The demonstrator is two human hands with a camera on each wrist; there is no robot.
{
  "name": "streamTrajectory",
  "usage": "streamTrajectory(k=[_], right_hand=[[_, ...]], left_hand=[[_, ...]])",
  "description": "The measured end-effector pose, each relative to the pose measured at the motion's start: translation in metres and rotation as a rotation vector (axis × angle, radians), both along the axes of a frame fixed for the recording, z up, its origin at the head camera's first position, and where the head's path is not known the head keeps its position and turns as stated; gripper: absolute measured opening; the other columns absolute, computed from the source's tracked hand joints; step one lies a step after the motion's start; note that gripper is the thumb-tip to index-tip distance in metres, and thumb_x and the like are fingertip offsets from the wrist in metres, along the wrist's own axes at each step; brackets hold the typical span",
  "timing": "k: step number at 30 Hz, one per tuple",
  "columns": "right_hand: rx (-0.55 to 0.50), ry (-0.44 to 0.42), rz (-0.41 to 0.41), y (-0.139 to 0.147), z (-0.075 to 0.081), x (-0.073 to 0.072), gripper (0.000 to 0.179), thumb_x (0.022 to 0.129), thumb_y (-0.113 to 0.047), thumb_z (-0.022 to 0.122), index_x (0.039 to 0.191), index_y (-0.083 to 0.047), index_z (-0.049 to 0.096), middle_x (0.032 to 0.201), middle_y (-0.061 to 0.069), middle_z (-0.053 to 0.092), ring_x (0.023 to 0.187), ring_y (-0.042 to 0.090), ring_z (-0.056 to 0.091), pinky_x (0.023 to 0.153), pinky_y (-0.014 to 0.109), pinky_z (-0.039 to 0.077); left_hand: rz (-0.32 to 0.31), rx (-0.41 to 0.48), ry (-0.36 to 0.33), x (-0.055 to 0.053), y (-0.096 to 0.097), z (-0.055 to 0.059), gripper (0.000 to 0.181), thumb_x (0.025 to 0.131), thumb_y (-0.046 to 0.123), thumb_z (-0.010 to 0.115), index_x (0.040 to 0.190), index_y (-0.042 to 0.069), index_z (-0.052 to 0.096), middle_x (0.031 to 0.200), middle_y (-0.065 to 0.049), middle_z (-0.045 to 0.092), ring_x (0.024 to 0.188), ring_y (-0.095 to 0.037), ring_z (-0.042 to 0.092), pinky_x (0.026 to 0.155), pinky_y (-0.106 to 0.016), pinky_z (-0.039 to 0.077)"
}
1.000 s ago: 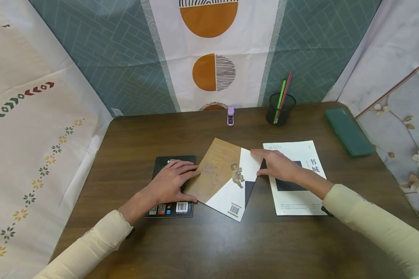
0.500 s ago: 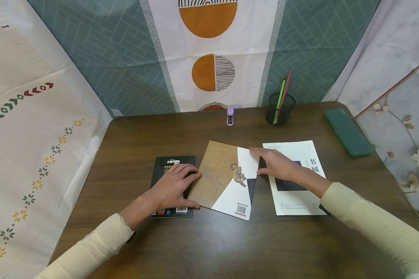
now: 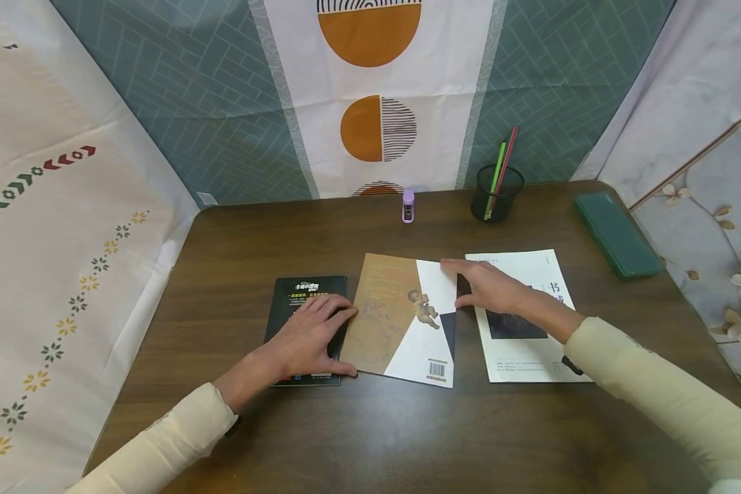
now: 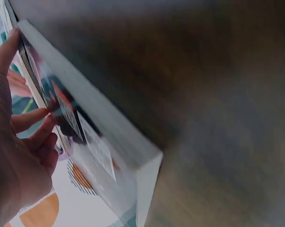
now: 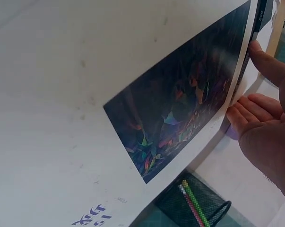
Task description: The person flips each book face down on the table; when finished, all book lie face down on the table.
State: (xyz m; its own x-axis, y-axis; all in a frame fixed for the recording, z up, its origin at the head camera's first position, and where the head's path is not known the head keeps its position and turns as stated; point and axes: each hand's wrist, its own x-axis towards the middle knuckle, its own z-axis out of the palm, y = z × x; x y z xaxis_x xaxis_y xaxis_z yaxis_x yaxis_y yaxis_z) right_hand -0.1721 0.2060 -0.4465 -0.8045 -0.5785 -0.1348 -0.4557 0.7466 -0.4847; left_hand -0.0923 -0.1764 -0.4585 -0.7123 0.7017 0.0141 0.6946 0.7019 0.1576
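A brown-and-white paperback book (image 3: 379, 322) lies face down at mid-table, slightly turned. At its left edge rests my left hand (image 3: 309, 335), thumb and fingers spread along that side. My right hand (image 3: 489, 287) touches the opposite edge near its upper part, with thumb and fingertips apart. Beneath the left hand lies a black book (image 3: 290, 291), partly covered by it. Under my right wrist is a white book (image 3: 527, 360) with a dark picture. The left wrist view shows the black book's thick page edge (image 4: 97, 106) close up.
A purple glue-stick-like tube (image 3: 408, 207) stands at the back. To its right are a black mesh pen cup (image 3: 497, 206) holding a green and a red pencil, and a green case (image 3: 617, 233) by the right table edge.
The brown-and-white book has turned so it lies straighter and shifted slightly right, uncovering more of the black book's right edge. Both hands stay at its sides, the left sliding down a little.
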Motion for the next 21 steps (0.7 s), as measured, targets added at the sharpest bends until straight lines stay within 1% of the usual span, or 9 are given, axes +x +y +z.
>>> streamTrajectory(k=[7, 11, 16, 21], right_hand=[[0.017, 0.002, 0.003, 0.001, 0.0, -0.003, 0.089, 0.082, -0.006, 0.092, 0.157, 0.006, 0.045, 0.161, 0.026, 0.045, 0.144, 0.043, 0.05, 0.112, 0.053, 0.045], [0.027, -0.006, 0.021, 0.002, 0.0, -0.004, 0.089, 0.083, -0.007, 0.091, 0.158, 0.004, 0.044, 0.162, 0.025, 0.043, 0.143, 0.043, 0.05, 0.111, 0.053, 0.046], [0.024, -0.015, 0.044, 0.001, 0.001, -0.005, 0.088, 0.084, -0.005, 0.09, 0.158, 0.004, 0.044, 0.164, 0.024, 0.04, 0.145, 0.043, 0.048, 0.112, 0.054, 0.045], [0.021, -0.025, 0.055, 0.0, 0.003, -0.006, 0.088, 0.084, -0.004, 0.09, 0.159, 0.004, 0.043, 0.165, 0.024, 0.039, 0.145, 0.044, 0.047, 0.113, 0.054, 0.044]], left_hand=[[0.005, -0.021, 0.007, 0.012, 0.005, 0.001, 0.103, 0.078, 0.081, 0.076, 0.15, 0.009, 0.059, 0.146, -0.006, 0.053, 0.139, -0.028, 0.045, 0.121, -0.052, 0.035], [0.016, -0.02, 0.014, 0.016, 0.007, 0.001, 0.102, 0.078, 0.08, 0.077, 0.149, 0.008, 0.059, 0.144, -0.007, 0.053, 0.138, -0.028, 0.045, 0.121, -0.051, 0.035], [0.021, -0.021, 0.017, 0.019, 0.007, 0.001, 0.106, 0.076, 0.082, 0.077, 0.15, 0.008, 0.058, 0.144, -0.006, 0.054, 0.137, -0.028, 0.046, 0.121, -0.051, 0.034], [0.008, -0.014, 0.023, 0.022, 0.006, 0.001, 0.107, 0.075, 0.081, 0.079, 0.149, 0.007, 0.059, 0.143, -0.007, 0.055, 0.136, -0.028, 0.047, 0.118, -0.05, 0.038]])
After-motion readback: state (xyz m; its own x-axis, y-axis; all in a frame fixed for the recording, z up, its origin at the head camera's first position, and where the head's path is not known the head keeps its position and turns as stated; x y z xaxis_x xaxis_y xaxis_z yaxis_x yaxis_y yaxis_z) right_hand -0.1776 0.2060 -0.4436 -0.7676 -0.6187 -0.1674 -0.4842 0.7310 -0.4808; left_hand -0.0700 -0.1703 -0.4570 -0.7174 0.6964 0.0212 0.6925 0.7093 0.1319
